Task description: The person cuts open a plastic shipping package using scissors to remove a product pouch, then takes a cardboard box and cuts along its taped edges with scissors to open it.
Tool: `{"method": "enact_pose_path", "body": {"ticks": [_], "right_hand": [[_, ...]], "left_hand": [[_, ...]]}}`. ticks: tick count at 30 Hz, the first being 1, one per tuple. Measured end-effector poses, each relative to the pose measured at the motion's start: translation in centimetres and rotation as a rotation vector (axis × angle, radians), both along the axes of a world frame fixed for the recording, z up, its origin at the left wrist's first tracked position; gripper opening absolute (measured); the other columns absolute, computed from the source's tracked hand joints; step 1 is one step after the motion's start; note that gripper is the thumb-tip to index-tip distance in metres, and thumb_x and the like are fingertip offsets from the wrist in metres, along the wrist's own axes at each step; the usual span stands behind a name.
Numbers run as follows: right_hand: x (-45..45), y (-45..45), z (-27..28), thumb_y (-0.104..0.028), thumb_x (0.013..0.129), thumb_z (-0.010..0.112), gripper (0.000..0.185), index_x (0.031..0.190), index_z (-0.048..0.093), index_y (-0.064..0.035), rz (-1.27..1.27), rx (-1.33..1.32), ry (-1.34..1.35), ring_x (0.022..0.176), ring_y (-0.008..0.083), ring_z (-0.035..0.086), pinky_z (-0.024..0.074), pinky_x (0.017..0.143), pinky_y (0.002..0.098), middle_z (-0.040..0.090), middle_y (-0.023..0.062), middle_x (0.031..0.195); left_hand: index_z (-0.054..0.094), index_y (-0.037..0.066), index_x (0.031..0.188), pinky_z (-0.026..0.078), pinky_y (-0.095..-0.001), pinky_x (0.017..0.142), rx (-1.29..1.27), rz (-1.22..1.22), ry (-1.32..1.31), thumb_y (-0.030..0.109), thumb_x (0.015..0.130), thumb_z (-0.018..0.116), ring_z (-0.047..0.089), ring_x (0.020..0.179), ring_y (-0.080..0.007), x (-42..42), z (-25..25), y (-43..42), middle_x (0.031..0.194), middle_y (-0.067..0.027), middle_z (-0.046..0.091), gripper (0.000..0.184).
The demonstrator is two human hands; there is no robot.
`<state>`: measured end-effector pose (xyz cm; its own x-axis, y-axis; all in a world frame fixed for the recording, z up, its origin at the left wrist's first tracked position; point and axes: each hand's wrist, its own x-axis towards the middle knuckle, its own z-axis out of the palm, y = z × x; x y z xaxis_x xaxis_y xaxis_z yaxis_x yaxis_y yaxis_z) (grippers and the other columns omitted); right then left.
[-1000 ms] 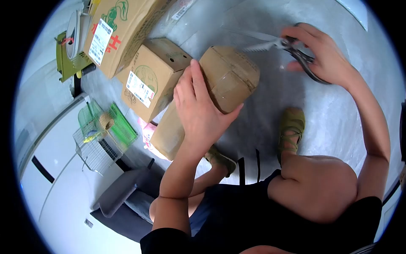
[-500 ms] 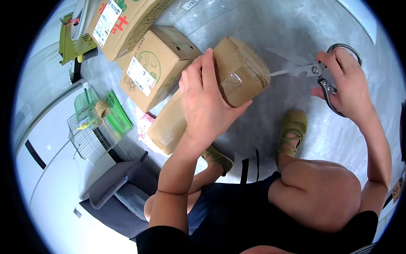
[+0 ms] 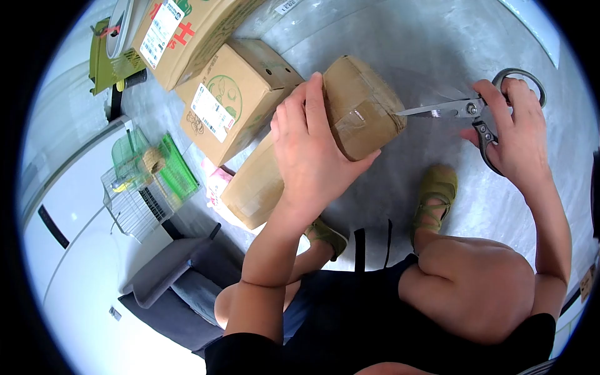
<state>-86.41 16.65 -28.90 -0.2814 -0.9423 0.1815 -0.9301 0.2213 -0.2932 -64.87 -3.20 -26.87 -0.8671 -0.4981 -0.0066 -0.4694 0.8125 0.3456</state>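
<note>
A long brown cardboard box [image 3: 369,122] with clear tape on its end slants across the middle of the view. My left hand [image 3: 315,147] grips it from above, thumb on the near side and fingers over the far side. In my right hand [image 3: 522,134] is a pair of scissors [image 3: 447,109] with dark handles, my fingers and thumb through the loops. One blade tip touches the taped end of the box, near its edge. The other blade is blurred, and the gap between the blades is hard to judge.
Two larger cartons with labels, one printed with a green design [image 3: 215,112] and one with red lettering [image 3: 181,37], stand at upper left. A wire cage [image 3: 140,194] and a dark grey chair [image 3: 181,275] are at left. My shoes rest on the grey floor [image 3: 375,206].
The scissors' blades have come closer together, their tip still at the box end. My hands and the box appear slightly further right in the view.
</note>
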Motion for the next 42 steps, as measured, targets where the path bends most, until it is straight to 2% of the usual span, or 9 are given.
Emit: {"method": "enact_pose_path", "body": {"ticks": [3, 6, 13, 16, 24, 33, 36, 39, 42], "right_hand": [[-0.5, -0.4, 0.2, -0.029, 0.065, 0.081, 0.057, 0.115, 0.059, -0.0108, 0.010, 0.019, 0.042, 0.085, 0.0289, 0.051, 0.0422, 0.071, 0.0388, 0.049, 0.0092, 0.094], [-0.9, -1.7, 0.7, -0.028, 0.067, 0.079, 0.054, 0.113, 0.059, -0.0103, 0.059, -0.036, 0.089, 0.086, 0.0286, 0.051, 0.0416, 0.070, 0.0394, 0.049, 0.0096, 0.094], [-1.4, -7.0, 0.3, -0.027, 0.067, 0.078, 0.053, 0.114, 0.058, -0.0105, 0.233, -0.123, 0.066, 0.088, 0.0291, 0.053, 0.0431, 0.071, 0.0397, 0.051, 0.0092, 0.094], [-0.9, -8.0, 0.7, -0.027, 0.065, 0.080, 0.057, 0.115, 0.058, -0.0107, 0.255, -0.039, 0.056, 0.089, 0.0295, 0.054, 0.0450, 0.073, 0.0398, 0.052, 0.0092, 0.095], [1.0, -5.6, 1.1, -0.032, 0.068, 0.079, 0.055, 0.114, 0.058, -0.0105, 0.076, 0.046, -0.019, 0.084, 0.0295, 0.056, 0.0467, 0.069, 0.0398, 0.052, 0.0083, 0.089], [-1.5, -6.5, 1.6, -0.038, 0.071, 0.076, 0.050, 0.109, 0.058, -0.0110, 0.131, 0.101, 0.105, 0.076, 0.0270, 0.059, 0.0476, 0.062, 0.0374, 0.053, 0.0058, 0.081], [-3.2, -6.6, 1.3, -0.039, 0.072, 0.074, 0.049, 0.108, 0.058, -0.0105, 0.226, 0.068, 0.092, 0.077, 0.0281, 0.059, 0.0480, 0.064, 0.0388, 0.055, 0.0076, 0.082], [-6.2, -7.5, 0.5, -0.046, 0.071, 0.075, 0.054, 0.107, 0.059, -0.0087, 0.343, -0.117, 0.129, 0.075, 0.0262, 0.058, 0.0467, 0.065, 0.0379, 0.054, 0.0082, 0.080], [-8.7, -6.8, 0.3, -0.058, 0.066, 0.077, 0.067, 0.106, 0.059, -0.0065, 0.308, 0.066, -0.190, 0.072, 0.0201, 0.052, 0.0427, 0.064, 0.0343, 0.050, 0.0051, 0.078]], "left_hand": [[0.036, -0.003, 0.137, 0.038, -0.0468, 0.094, -0.008, -0.002, 0.005, 0.026, 0.047, 0.091, 0.046, 0.111, -0.0352, 0.0, -0.1, 0.0, 0.125, -0.0182, 0.046, 0.109], [0.035, 0.003, 0.140, 0.039, -0.0454, 0.095, -0.019, -0.010, -0.015, 0.028, 0.048, 0.092, 0.046, 0.113, -0.0351, 0.1, -0.1, -0.1, 0.125, -0.0170, 0.045, 0.111], [0.033, -0.001, 0.140, 0.036, -0.0461, 0.097, -0.016, 0.007, -0.021, 0.030, 0.049, 0.091, 0.045, 0.114, -0.0344, 0.3, -0.2, 0.3, 0.128, -0.0173, 0.045, 0.113], [0.033, -0.001, 0.140, 0.036, -0.0465, 0.097, 0.000, 0.012, -0.011, 0.030, 0.049, 0.091, 0.045, 0.115, -0.0347, 0.4, -0.1, 0.1, 0.129, -0.0177, 0.044, 0.112], [0.034, -0.002, 0.140, 0.035, -0.0474, 0.099, 0.000, 0.009, 0.054, 0.029, 0.049, 0.091, 0.045, 0.117, -0.0360, 0.4, -0.4, -0.1, 0.130, -0.0194, 0.044, 0.112], [0.021, -0.006, 0.145, 0.034, -0.0488, 0.100, 0.042, 0.001, 0.019, 0.031, 0.049, 0.092, 0.046, 0.118, -0.0373, 0.6, -0.2, -0.1, 0.132, -0.0196, 0.046, 0.125], [0.019, -0.012, 0.143, 0.037, -0.0462, 0.097, 0.033, -0.034, 0.025, 0.031, 0.046, 0.093, 0.050, 0.113, -0.0379, 0.8, 0.3, -0.1, 0.127, -0.0235, 0.049, 0.130], [0.021, -0.006, 0.147, 0.040, -0.0458, 0.099, 0.354, -0.092, 0.058, 0.028, 0.056, 0.089, 0.049, 0.119, -0.0381, 1.7, 1.7, -2.2, 0.134, -0.0210, 0.047, 0.118], [0.030, 0.010, 0.148, 0.044, -0.0435, 0.098, 0.411, -0.232, -0.037, 0.018, 0.071, 0.079, 0.050, 0.120, -0.0371, 0.6, 3.5, -5.0, 0.137, -0.0172, 0.046, 0.092]]}}
